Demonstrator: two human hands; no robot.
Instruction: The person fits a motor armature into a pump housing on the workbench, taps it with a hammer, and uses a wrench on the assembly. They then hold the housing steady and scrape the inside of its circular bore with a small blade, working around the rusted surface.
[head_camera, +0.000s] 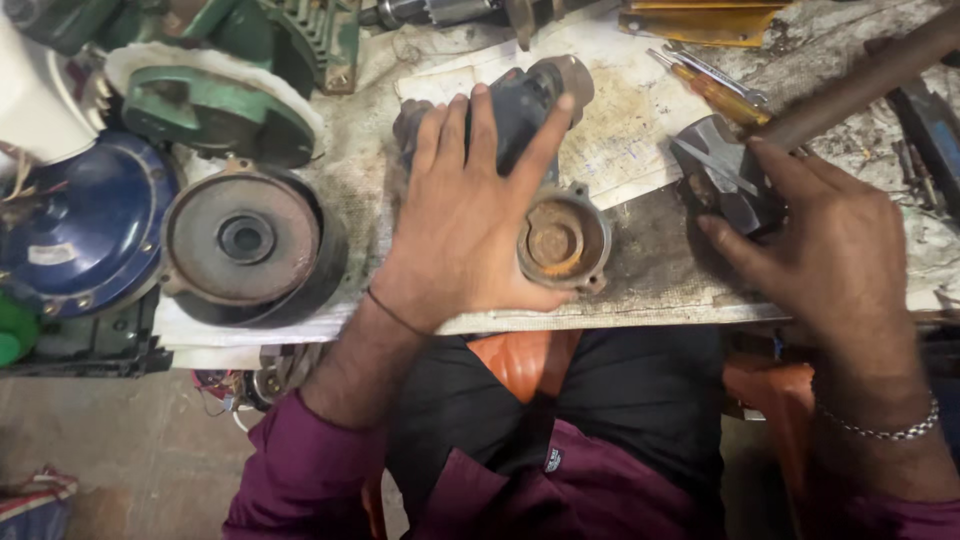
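**Bench lot: two hands, motor housing, hammer**

Where the table (660, 270) ends at its near edge, the left hand (470, 215) lies flat with fingers spread over a dark blue motor housing (525, 100), thumb beside the rusty round end cap (562, 240) that sits just inside that edge. Open room: a bare dark strip between the end cap and the right hand (825, 240).

Right hand: fingers curled loosely about the hammer head (720, 175), touching it; whether they grip it cannot be told. Its brown handle (860, 80) runs off to the upper right.

Surface: stained, grimy paper (620, 130) over the table, an orange-handled screwdriver (715, 90) behind the hammer. Left side crowded: a grey round motor cover (245, 240), a blue domed casing (85, 225), a green casting (200, 110).

Hidden: most of the motor housing under the left palm; far tools cut by the top border.
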